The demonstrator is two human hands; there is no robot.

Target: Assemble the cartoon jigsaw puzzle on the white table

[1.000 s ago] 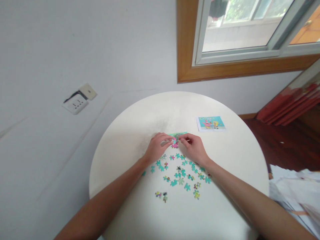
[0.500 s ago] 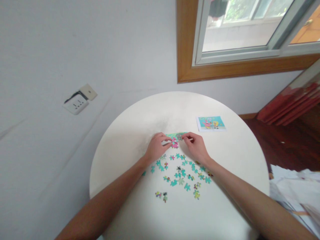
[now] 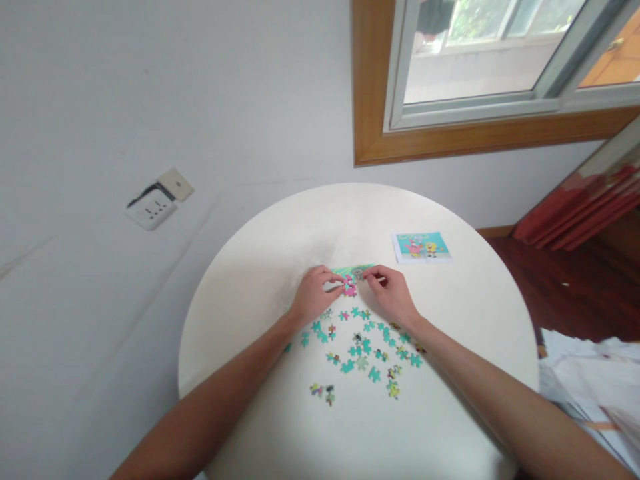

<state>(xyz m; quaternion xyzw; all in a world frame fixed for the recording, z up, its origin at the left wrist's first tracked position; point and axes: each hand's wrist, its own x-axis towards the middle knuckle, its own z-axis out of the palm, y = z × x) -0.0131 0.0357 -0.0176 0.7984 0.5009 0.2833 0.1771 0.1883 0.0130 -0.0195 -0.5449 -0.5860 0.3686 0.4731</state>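
A partly joined jigsaw puzzle (image 3: 339, 271), teal along its top edge, lies on the table between my hands. A pink section (image 3: 350, 287) of it shows Patric-like cartoon colouring. My left hand (image 3: 315, 293) has its thumb and forefinger pinched at the left side of that pink section. At the puzzle's right end, beside a grey patterned part, my right hand (image 3: 394, 293) holds thumb and forefinger together; whatever lies between those fingertips is too small to make out. Several loose puzzle pieces (image 3: 375, 374), mostly teal, are scattered nearer me, some partly behind my right forearm.
The round white table (image 3: 240, 280) stands close to the wall. A picture card (image 3: 424, 247) with a pink and a yellow cartoon figure lies at its back right. White papers (image 3: 590, 373) are piled to the right, below a red curtain (image 3: 590, 207). A socket (image 3: 153, 207) is on the wall.
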